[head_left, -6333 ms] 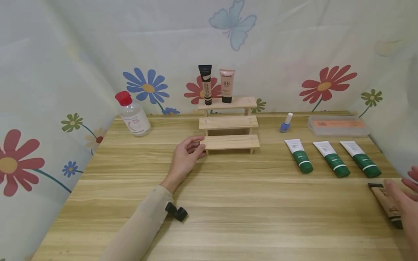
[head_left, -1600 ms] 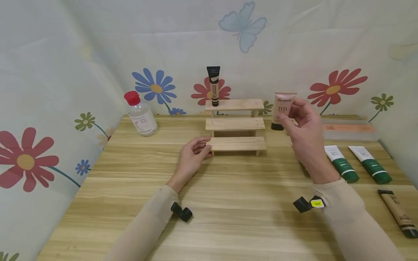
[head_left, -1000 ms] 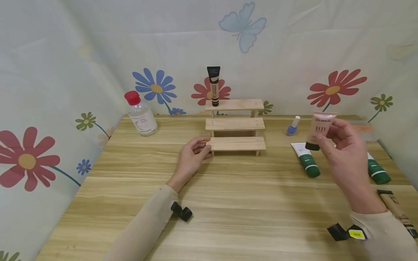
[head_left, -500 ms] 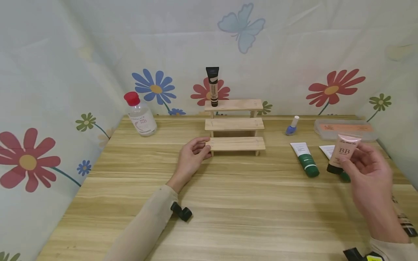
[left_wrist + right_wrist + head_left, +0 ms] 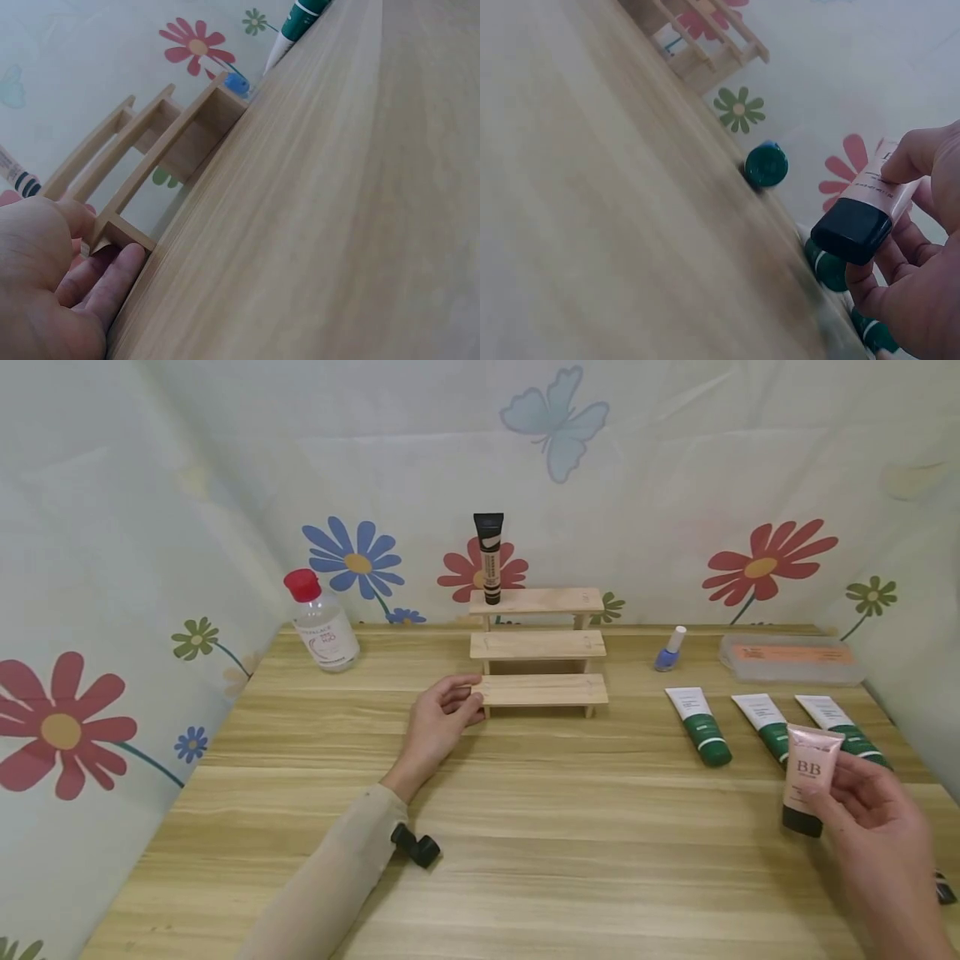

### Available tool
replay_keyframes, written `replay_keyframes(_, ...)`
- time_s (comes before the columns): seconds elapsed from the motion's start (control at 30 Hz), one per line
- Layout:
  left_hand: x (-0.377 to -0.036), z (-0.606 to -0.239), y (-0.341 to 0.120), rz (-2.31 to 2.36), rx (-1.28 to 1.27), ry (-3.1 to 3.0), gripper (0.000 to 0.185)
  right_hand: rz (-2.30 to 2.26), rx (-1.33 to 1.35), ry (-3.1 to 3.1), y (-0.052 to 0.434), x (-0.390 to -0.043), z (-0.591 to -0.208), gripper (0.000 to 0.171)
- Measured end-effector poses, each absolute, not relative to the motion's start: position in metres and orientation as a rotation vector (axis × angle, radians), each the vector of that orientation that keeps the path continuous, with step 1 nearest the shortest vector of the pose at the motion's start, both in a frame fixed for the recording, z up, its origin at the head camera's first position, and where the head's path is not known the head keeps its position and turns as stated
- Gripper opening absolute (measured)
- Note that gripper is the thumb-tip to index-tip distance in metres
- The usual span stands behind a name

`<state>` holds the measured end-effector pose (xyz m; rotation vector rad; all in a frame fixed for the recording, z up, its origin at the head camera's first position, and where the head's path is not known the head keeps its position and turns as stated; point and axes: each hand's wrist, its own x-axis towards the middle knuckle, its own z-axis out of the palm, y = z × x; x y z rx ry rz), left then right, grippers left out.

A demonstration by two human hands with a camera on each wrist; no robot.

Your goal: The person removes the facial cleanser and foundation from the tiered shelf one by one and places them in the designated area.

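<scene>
My right hand (image 5: pixel 885 835) pinches a pink BB cream tube (image 5: pixel 810 772) with a black cap, cap end down, above the right part of the table. In the right wrist view the thumb presses on the tube (image 5: pixel 877 180), with curled fingers behind it. My left hand (image 5: pixel 438 722) holds the left end of the lowest step of a three-step wooden stand (image 5: pixel 543 689); in the left wrist view its fingers curl at the stand's end support (image 5: pixel 127 232). On the top step a black and beige tube (image 5: pixel 491 560) stands upright at the left.
Several green and white tubes (image 5: pixel 701 727) lie behind the right hand. Farther back are a blue nail polish bottle (image 5: pixel 669 656) and a clear flat box (image 5: pixel 795 660). A red-capped bottle (image 5: pixel 326 635) stands back left. Another tube's black end (image 5: pixel 945 887) shows past the right hand.
The BB cream tube, earlier on the top step, has moved in my right hand rightward and toward me, past the nail polish and green tubes. My left hand has stayed at the stand.
</scene>
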<state>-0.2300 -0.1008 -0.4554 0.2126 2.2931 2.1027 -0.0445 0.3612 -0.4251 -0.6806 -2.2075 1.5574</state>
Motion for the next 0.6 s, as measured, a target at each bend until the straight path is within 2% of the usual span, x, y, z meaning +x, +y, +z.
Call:
replay_keyframes(0.23,-0.229,-0.454,-0.1,2.102,0.204,2.303,0.03,1.66,-0.784,-2.14,0.375,-0.029,-0.437,0.038)
replay_keyframes(0.37,-0.229,-0.455,-0.1,2.097,0.202,2.306,0.03,1.517,-0.805,-2.308,0.379,-0.021,-0.442,0.033)
replay_keyframes(0.6,-0.229,-0.455,-0.099,2.097,0.206,2.308,0.029,1.239,-0.812,-2.568,0.375,-0.018,-0.442,0.055)
